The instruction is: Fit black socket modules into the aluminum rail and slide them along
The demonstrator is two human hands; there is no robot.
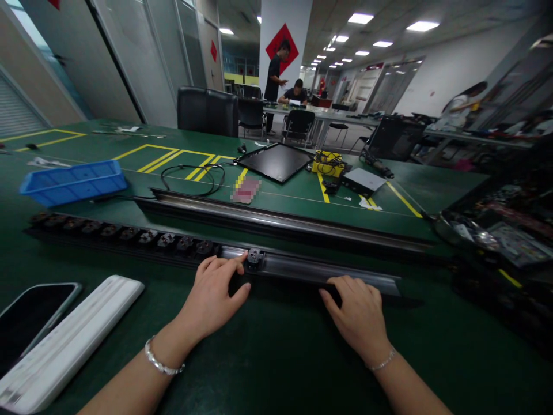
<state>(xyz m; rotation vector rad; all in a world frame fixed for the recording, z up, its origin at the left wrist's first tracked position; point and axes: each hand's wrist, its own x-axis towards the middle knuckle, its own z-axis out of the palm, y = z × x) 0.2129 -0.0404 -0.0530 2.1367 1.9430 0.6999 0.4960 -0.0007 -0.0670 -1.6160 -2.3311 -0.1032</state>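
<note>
Right, left grip (211, 297) is loose: fingers spread, index and middle tips on the small black socket module (254, 257), thumb down by the near side of the rail (311, 271). It isn't clenched on anything, just fingertip contact. Right grip (358, 308) is released too, palm down, fingers draped on the rail's near lip further to the right.

The rail lies parallel w/ the near edge of the tabletop (276, 363), roughly mid-width. The module sits in its channel, just right of the row of sockets (129, 235) that runs toward the left edge.

My read: the step is seating or sliding that module up against the row. To do it well I'd push w/ the fingertips straight along the channel, not down at an angle, so it doesn't cock and jam. I'd use the right grip only to pin the rail so it can't skate on the tabletop. I'd also watch the thumb, since it's near the gap betw. module and last socket.

Hard to make out:
- Whether the module is clipped in or only resting; its underside is hidden.
- Any gap betw. module and row, as the fingers cover it.
- The rail's right end, which runs into dark, smeared clutter at the right edge.
- The far left of the row, which is stretched by the lens.
- A small reddish patch (245, 190) past the second rail (280, 222), too blurred to identify.
</note>
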